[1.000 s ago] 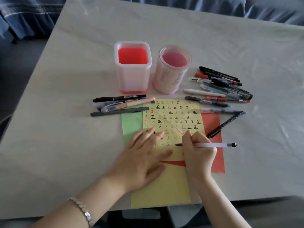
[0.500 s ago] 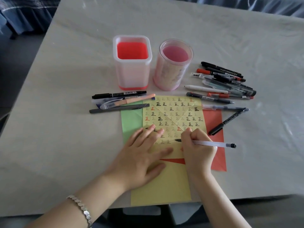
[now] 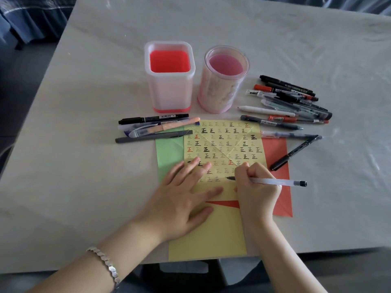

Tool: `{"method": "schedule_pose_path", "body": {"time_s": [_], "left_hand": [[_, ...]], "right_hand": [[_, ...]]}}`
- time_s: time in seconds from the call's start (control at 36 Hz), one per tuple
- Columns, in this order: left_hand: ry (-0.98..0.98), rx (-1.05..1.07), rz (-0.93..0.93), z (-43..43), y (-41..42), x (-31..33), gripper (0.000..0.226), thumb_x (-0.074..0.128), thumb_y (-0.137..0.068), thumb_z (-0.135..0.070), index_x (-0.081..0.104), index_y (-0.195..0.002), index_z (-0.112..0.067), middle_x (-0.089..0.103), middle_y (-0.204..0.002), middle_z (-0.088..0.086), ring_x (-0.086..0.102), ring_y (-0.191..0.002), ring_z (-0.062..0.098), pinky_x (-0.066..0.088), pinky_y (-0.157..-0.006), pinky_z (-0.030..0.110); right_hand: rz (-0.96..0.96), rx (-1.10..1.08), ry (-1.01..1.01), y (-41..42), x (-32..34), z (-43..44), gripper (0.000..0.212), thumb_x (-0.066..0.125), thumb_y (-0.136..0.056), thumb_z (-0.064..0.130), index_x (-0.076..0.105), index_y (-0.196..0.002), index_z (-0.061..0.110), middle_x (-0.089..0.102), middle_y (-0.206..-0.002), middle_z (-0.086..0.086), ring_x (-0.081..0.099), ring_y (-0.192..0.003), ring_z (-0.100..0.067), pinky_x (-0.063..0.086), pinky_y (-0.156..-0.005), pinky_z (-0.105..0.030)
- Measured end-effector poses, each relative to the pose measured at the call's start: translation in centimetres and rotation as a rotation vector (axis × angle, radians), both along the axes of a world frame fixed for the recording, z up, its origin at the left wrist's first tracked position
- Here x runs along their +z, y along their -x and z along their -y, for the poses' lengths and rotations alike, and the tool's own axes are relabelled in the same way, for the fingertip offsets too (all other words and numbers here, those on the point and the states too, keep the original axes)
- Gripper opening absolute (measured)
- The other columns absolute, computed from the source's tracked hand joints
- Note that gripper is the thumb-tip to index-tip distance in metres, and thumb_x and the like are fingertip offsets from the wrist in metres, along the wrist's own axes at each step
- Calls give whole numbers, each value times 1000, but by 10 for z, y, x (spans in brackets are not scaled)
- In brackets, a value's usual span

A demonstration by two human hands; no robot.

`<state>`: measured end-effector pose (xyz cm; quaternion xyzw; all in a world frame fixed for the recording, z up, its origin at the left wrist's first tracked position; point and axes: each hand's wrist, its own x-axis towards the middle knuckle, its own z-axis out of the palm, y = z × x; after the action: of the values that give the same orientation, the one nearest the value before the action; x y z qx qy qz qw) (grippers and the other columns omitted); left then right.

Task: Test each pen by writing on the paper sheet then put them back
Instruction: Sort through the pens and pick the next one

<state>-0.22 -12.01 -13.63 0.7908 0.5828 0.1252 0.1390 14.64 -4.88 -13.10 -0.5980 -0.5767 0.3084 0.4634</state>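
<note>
Nearest to us, we are wearing a metal bracelet (image 3: 105, 263) on the left wrist. We are laying our left hand (image 3: 182, 199) flat, fingers straight and spread wide, pressing down on the yellow paper sheet (image 3: 211, 235), which is lying on the counter (image 3: 63, 166) and reaching its near edge.

Just beside it, our right hand (image 3: 257, 187) is curling its fingers round a clear-barrelled pen (image 3: 273, 182). We are holding its dark tip down at the sheet, right of the last character in the lowest row, with its back end pointing right. Rows of one repeated character in black, grey and red are filling the sheet's far half.

A green sheet (image 3: 169, 149) is showing from under the yellow one on the left, a red sheet (image 3: 277, 151) on the right. A black marker (image 3: 294, 153) is lying aslant across the red sheet's far corner.

Farther on, we are seeing a small row of pens (image 3: 156, 127) lying side by side at the left and a heap of pens (image 3: 292, 102) at the right. Between and behind them, a square holder (image 3: 170, 81) and a round holder (image 3: 222, 81) are standing upright, near each other.
</note>
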Motion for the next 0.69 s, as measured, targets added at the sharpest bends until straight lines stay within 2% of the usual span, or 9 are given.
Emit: {"method": "schedule_pose_path", "body": {"time_s": [0.08,0.25,0.42,0.56,0.64,0.69], "left_hand": [[9,1,-3,0,0,0,38,38,-92,-49,55,-125,-39,35,-148,6,21,-140,29,10,-114,42],[9,3,-5,0,0,-1,38,38,-92,-48,55,-124,-38,35,-148,7,23,-139,30,12,-113,43],[7,4,-3,-1,0,-1,38,37,-92,-49,55,-125,-38,35,-148,7,22,-139,29,12,-113,43],[5,4,-7,-1,0,-1,38,37,-92,-49,55,-124,-38,36,-148,7,23,-139,30,12,-113,43],[1,-1,-3,-1,0,-2,38,39,-92,-48,56,-124,-38,36,-148,7,24,-139,30,12,-114,43],[1,-1,-2,-1,0,-2,38,39,-92,-48,55,-124,-38,35,-148,7,23,-139,30,12,-114,43]], "right_hand": [[4,0,-8,-1,-1,0,38,52,-72,11,26,-45,18,27,-41,-3,26,-41,-13,22,-40,-22],[9,-1,-14,-1,-1,0,36,52,-72,12,30,-44,8,29,-40,-5,24,-40,-10,20,-39,-19],[23,-9,-33,0,-2,-1,40,51,-74,12,24,-45,22,24,-40,2,23,-41,-11,20,-40,-23],[-24,-7,7,-2,-1,-1,39,52,-74,15,27,-45,10,36,-40,-24,28,-41,-16,24,-41,-29],[-18,25,16,-1,0,0,38,52,-74,14,29,-46,3,37,-41,-27,28,-40,-16,25,-41,-24],[-20,23,25,-1,0,0,38,53,-73,14,28,-45,8,35,-40,-21,27,-40,-13,24,-41,-23]]}}
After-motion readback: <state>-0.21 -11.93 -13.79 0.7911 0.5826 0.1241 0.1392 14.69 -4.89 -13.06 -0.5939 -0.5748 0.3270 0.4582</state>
